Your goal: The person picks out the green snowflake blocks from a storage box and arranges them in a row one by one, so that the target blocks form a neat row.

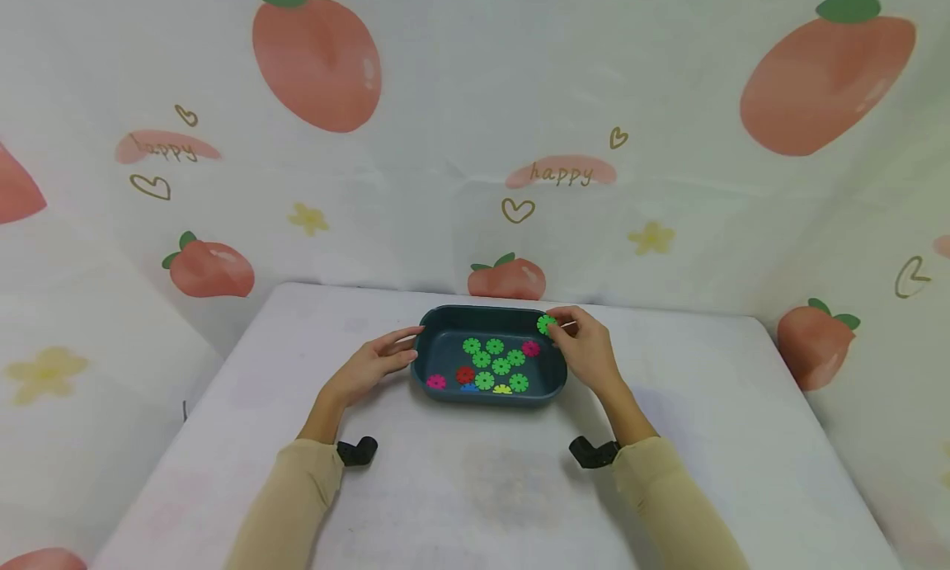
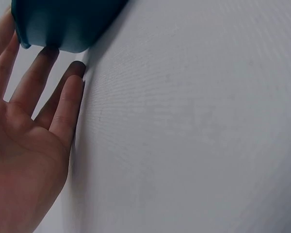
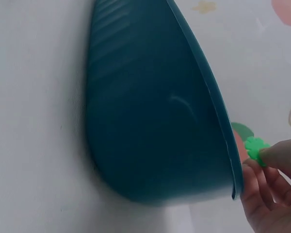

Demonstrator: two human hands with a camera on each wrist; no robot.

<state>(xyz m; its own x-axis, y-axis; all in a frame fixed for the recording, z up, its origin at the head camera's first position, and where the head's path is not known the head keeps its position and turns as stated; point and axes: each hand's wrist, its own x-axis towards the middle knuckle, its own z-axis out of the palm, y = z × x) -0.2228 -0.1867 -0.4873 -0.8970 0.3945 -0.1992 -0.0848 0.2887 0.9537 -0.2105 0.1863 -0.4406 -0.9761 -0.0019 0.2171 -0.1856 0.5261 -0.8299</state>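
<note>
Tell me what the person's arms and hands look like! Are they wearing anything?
Both arms wear long beige sleeves that reach the wrists. A small black camera mount sits at the left wrist, and another black mount at the right wrist. The left hand and right hand are bare: no gloves, and no rings or watches that I can see.

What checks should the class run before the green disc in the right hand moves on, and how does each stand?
1. Right hand pinches the green snowflake disc: ok.
2. Disc is over the teal tray's far right corner: ok.
3. Left hand rests its straight fingers against the tray's left wall: ok.
4. Tray sits flat on the white table: ok.
5. Loose discs all lie inside the tray: ok.
6. Disc is undamaged: cannot tell.
</note>
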